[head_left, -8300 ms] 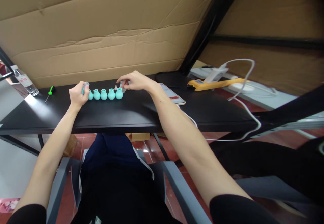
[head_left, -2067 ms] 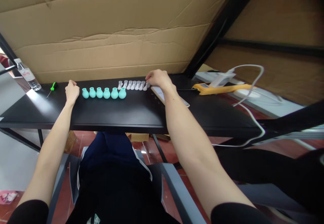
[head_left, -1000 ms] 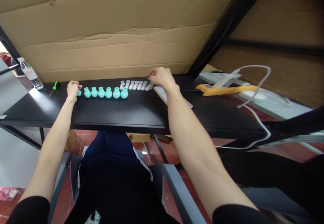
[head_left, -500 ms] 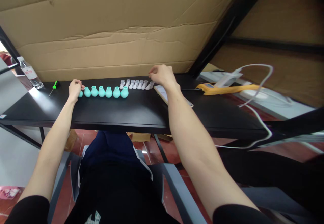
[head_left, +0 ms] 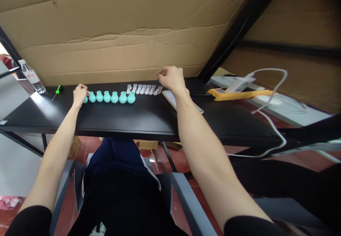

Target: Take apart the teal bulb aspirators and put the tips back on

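Observation:
A row of several teal rubber bulbs [head_left: 114,97] stands on the black table [head_left: 138,117]. Behind its right end lies a shorter row of several small clear plastic tips [head_left: 145,89]. My left hand [head_left: 79,94] rests at the left end of the bulb row, its fingers curled around the leftmost bulb [head_left: 85,99], which is partly hidden. My right hand [head_left: 172,79] hovers just above the right end of the tips, thumb and fingers pinched together. Nothing shows between them.
A phone [head_left: 183,102] lies under my right wrist. To the right are a yellow tool [head_left: 234,93] and a white charger with its cable [head_left: 269,86]. A green screwdriver [head_left: 56,91] and a water bottle [head_left: 30,79] sit far left. A cardboard wall [head_left: 119,33] backs the table.
Both rows grew since the earliest frame. In the last second my right hand lifted off the end of the tips row and my left hand shifted slightly right against the leftmost bulb.

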A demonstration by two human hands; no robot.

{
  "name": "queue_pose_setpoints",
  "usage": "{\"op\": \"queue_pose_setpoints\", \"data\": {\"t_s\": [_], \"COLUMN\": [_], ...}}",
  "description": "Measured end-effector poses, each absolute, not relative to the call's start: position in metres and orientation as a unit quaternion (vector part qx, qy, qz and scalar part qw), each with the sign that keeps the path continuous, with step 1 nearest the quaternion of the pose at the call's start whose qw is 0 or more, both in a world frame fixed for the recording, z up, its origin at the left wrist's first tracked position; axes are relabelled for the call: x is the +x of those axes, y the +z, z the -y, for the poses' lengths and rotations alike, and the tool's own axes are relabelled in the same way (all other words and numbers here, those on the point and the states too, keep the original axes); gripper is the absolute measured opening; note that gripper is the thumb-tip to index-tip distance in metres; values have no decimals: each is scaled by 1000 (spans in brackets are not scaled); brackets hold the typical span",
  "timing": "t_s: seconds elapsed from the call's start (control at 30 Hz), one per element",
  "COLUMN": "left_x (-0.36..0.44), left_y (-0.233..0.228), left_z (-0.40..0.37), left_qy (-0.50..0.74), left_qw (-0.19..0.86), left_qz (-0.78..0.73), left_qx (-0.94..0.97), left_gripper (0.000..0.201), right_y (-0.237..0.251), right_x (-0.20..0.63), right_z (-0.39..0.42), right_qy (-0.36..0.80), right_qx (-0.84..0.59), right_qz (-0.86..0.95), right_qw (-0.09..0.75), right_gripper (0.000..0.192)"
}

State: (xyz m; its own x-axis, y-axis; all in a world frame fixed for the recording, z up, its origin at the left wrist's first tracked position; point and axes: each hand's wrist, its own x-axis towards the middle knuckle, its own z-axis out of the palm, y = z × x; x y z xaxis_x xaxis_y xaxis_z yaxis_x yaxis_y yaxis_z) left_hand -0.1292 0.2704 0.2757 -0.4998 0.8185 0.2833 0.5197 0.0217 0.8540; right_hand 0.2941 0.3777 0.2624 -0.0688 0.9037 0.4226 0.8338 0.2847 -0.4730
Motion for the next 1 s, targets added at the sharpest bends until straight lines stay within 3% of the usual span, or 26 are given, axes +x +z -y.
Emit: {"op": "queue_pose_setpoints", "data": {"t_s": [0.2, 0.33, 0.43, 0.57, 0.73, 1.0], "left_x": [-134, -134, -129, -117, -108, -106], "left_y": [267, 264, 265, 264, 266, 267], "left_z": [-275, -273, -269, -264, -259, -258], "left_qy": [401, 352, 307, 224, 114, 100], "left_qw": [-17, -148, -190, -183, -167, -184], "left_qz": [-705, -645, -613, -607, -633, -623], "left_qx": [585, 662, 703, 740, 748, 753], "left_gripper": [24, 42, 50, 54, 60, 57], "right_y": [272, 265, 256, 244, 237, 234], "right_x": [269, 249, 227, 196, 178, 178], "right_z": [-366, -370, -366, -355, -344, -339], "right_qy": [48, 4, -9, 18, 18, -27], "right_qx": [-528, -362, -274, -208, -268, -272], "right_qz": [714, 772, 834, 916, 949, 950], "right_qw": [457, 523, 478, 343, 166, 149], "right_gripper": [32, 50, 63, 67, 81, 82]}}
